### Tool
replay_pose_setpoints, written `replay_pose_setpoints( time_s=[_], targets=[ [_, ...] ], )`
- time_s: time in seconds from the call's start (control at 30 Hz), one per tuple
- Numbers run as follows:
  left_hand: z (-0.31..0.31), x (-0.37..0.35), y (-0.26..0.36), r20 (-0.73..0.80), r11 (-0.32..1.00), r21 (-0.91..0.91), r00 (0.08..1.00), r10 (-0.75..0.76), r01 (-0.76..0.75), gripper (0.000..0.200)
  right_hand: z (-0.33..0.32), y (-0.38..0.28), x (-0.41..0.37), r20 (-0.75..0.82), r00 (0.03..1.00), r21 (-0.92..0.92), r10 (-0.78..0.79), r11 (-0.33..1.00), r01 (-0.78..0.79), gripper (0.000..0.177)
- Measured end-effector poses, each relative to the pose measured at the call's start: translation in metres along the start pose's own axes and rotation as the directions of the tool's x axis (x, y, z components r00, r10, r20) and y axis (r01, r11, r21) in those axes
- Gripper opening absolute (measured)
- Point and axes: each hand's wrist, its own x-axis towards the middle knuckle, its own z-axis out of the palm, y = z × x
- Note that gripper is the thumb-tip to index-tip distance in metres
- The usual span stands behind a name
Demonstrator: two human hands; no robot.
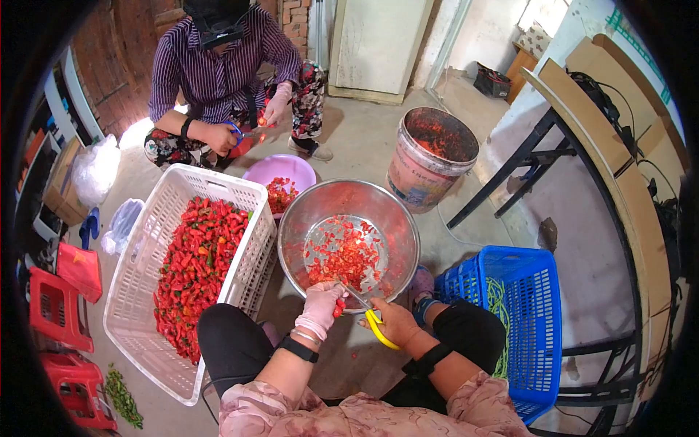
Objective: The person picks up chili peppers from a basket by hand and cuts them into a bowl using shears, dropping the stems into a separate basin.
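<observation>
My left hand (320,309), in a pale glove, is closed around red chili peppers (339,307) at the near rim of a wide steel bowl (290,211). Chopped red pepper (346,255) lies in the bottom of that bowl. In my right hand (393,323) is a pair of scissors (378,329) with yellow handles, its blades pointing at the peppers by my left fingers. To the left of the bowl stands a white plastic crate (131,306) heaped with whole red chili peppers (200,262).
Opposite me a person (226,80) cuts peppers with blue-handled scissors over a pink basin (302,166). A stained bucket (426,171) stands behind the steel bowl. A blue crate (535,328) is at my right, beside a table (611,167). Red stools (62,306) stand at far left.
</observation>
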Motion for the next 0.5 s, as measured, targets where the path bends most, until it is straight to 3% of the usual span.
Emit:
replay_pose_setpoints(
  time_s=[0.07, 0.17, 0.3, 0.37, 0.5],
  targets=[
    [-0.004, 0.008, -0.004, 0.056, 0.984, -0.172, 0.998, -0.036, 0.045, 0.008, 0.0, -0.001, -0.001, -0.022, 0.999, -0.025, 0.032, 0.999, -0.032, 0.062],
    [-0.008, 0.01, -0.007, 0.109, 0.956, -0.283, 0.993, -0.052, 0.081, 0.007, 0.004, 0.004, 0.0, -0.066, 0.998, -0.052, -0.015, 0.999, 0.011, 0.061],
    [-0.009, 0.007, -0.004, 0.129, 0.933, -0.334, 0.987, -0.094, 0.132, 0.007, 0.002, 0.004, 0.001, -0.023, 1.0, -0.025, 0.013, 1.0, -0.014, 0.059],
    [-0.013, 0.011, -0.009, 0.139, 0.921, -0.372, 0.988, -0.068, 0.115, 0.007, 0.007, 0.012, 0.002, -0.066, 0.998, 0.158, -0.018, 0.987, 0.028, 0.057],
    [-0.009, 0.008, -0.006, 0.147, 0.938, -0.34, 0.989, -0.015, 0.065, 0.007, 0.013, 0.022, 0.006, -0.039, 0.998, 0.208, -0.044, 0.977, 0.051, 0.057]
  ],
)
